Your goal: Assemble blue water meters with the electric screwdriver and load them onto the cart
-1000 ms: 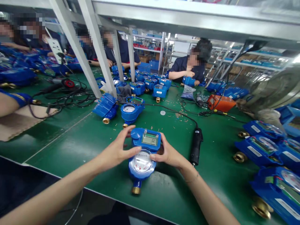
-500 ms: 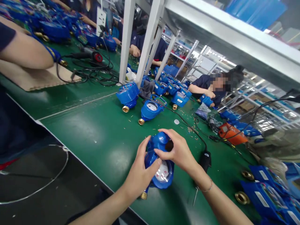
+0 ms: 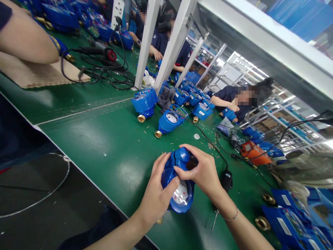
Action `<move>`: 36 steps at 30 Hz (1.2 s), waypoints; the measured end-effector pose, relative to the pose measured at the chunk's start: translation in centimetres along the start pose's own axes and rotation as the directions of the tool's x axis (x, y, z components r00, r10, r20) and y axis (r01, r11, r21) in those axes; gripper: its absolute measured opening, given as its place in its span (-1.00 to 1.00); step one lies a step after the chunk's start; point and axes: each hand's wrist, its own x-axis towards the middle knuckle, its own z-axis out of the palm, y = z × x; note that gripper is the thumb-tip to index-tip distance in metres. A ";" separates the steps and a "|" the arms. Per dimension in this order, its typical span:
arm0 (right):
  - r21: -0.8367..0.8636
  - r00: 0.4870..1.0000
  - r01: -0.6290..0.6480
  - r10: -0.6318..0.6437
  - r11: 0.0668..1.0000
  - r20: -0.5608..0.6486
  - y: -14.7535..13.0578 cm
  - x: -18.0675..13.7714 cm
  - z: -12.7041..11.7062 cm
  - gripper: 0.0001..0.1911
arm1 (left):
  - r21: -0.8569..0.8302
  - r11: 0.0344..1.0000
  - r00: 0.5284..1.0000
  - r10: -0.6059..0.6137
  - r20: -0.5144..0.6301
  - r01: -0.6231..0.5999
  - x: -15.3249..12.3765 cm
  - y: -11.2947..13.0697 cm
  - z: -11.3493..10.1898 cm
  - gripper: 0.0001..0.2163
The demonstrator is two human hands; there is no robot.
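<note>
Evidently the work on the blue water meter with a clear round dial point(image 3: 182, 196) is midway: both hands are on it, just above or on the glossy green tabletop point(image 3: 111, 139); which of the two, I cannot tell. The left hand point(image 3: 157, 194) curls around its near left side, thumb laid over the top and fingers down the flank. The right hand point(image 3: 204, 170) pinches the upper housing between thumb and forefinger, by its rounded blue end point(image 3: 182, 155). A dark seam shows there, and whether the housing is fully closed cannot be told.

Beyond the held meter, a blue meter with a brass end and bare green circuit board point(image 3: 169, 121) lies apart, its box seemingly uncovered. To the held meter's right, a group of blue meters with white labels point(image 3: 288, 218) also shows open boxes, so those look unfinished. Just right of the held meter, the black power screwdriver point(image 3: 226, 180) lies partly behind the right wrist, unheld, and small brass-coloured screws point(image 3: 213, 146) lie scattered beyond it, loose.
</note>
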 end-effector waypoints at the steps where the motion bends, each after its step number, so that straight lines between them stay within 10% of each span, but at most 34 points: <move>1: -0.019 1.000 0.003 -0.003 1.000 0.006 0.0 0.0 0.0 -0.43 | -0.003 1.000 1.000 0.003 -0.001 -0.003 0.0 0.0 0.0 -0.47; 36: -0.159 0.979 -0.013 0.044 0.987 0.198 -0.4 0.8 -2.3 -0.46 | -0.012 1.000 1.000 -0.022 -0.003 0.022 0.1 -0.1 0.1 -0.54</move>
